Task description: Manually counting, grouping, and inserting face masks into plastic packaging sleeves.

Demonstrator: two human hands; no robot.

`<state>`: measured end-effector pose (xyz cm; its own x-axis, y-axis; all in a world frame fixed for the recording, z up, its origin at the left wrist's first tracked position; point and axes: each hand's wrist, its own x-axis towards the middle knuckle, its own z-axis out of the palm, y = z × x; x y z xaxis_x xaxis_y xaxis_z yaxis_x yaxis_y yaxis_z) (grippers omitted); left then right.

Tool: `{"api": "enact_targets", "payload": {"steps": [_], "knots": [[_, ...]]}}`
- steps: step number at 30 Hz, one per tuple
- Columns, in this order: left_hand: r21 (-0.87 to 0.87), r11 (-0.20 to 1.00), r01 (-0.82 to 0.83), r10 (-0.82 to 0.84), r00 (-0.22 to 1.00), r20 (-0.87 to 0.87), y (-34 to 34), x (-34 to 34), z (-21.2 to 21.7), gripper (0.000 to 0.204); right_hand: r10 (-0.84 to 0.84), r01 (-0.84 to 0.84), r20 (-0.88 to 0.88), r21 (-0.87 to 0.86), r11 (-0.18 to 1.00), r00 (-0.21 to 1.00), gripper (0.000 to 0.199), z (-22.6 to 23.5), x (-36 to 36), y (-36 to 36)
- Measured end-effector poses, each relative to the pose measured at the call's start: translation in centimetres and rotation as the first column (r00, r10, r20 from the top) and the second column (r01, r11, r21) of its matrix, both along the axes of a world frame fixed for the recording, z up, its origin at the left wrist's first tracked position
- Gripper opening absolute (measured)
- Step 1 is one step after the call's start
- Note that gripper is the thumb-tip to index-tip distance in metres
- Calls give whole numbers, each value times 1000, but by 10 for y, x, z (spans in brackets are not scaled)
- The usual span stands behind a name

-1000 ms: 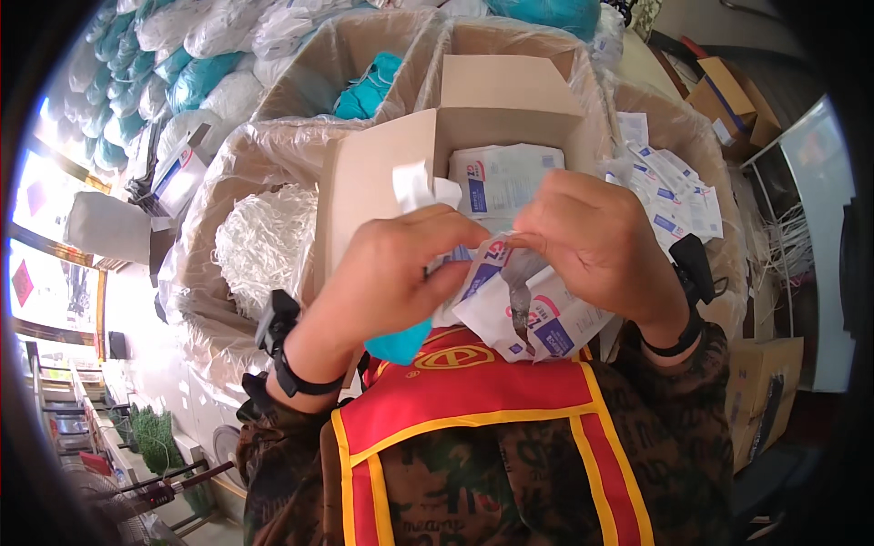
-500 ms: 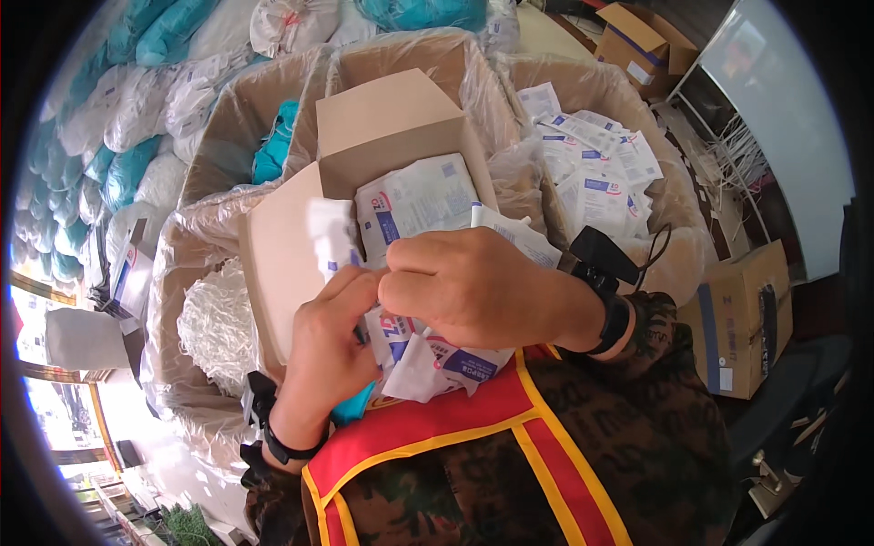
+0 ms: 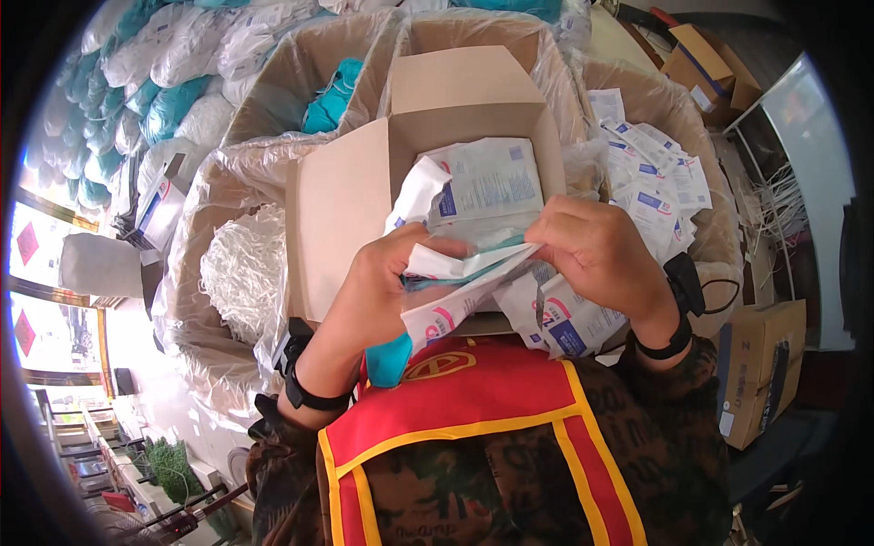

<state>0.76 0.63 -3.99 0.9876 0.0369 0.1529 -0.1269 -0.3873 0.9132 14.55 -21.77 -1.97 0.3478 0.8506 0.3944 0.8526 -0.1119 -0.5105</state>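
Observation:
Between my hands is a white printed packet (image 3: 441, 318), its mouth spread wide, with teal material showing inside. My left hand (image 3: 375, 273) grips its left side, the fingers partly hidden by the packet. At the other end, my right hand (image 3: 596, 255) pinches the edge between thumb and fingers. Another white packet (image 3: 560, 314) hangs below my right hand; what supports it is hidden. A teal cloth piece (image 3: 389, 360) sticks out under my left hand. Just beyond stands an open cardboard box (image 3: 337, 209) holding flat white packets (image 3: 492, 177).
Around the box stand large plastic-lined cartons. One holds white stringy material (image 3: 241, 273), one a teal bundle (image 3: 333, 96), and one, at right, loose white packets (image 3: 655, 173). Stuffed bags (image 3: 187, 55) pile up at far left. A closed carton (image 3: 760, 373) sits at right.
My hands were close together at the packet; now they are apart, my right hand further right, and the packet gapes with teal showing. The whole view has shifted, moving the scene rightward.

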Motion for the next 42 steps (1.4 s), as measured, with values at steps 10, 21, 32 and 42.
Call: {"api": "enact_targets", "payload": {"steps": [10,21,32,42], "knots": [[-279,921,-273,314,942,115,14,-1,28,14,-183,189,-92,55,980,979,8,13,18,-44],[-595,696,-402,557,825,94,68,-8,35,21,-771,764,-121,-108,636,625,13,-4,198,-246],[-604,756,-253,374,924,82,34,4,31,25,-77,107,-238,117,987,968,48,17,82,-12],[-692,536,-484,671,741,1,34,5,3,51,381,-373,-116,87,924,917,26,10,-46,72]]}}
